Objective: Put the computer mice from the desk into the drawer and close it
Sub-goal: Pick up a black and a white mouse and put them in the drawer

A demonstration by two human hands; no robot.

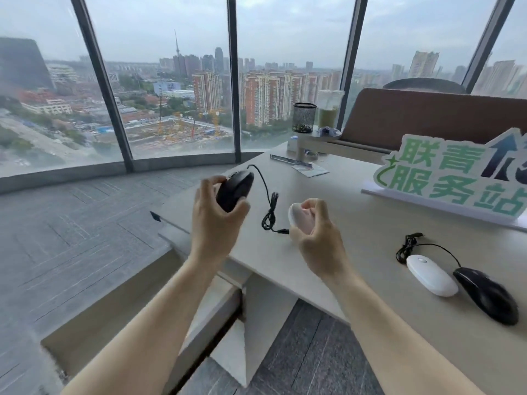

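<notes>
Mice are lifted two at once above the desk (356,223) at frame centre, left hand (216,220) clasping the black corded mouse (235,189), right hand (316,238) the white mouse (298,220), likely to halve trips to the drawer (211,306) below.

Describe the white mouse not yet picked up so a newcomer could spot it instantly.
Start at the green-and-white sign on the right of the desk. Nearer the camera, two mice lie side by side at the desk's right end. The white mouse is the flat, cordless-looking oval left of the black mouse, whose cable loops behind it.
</notes>
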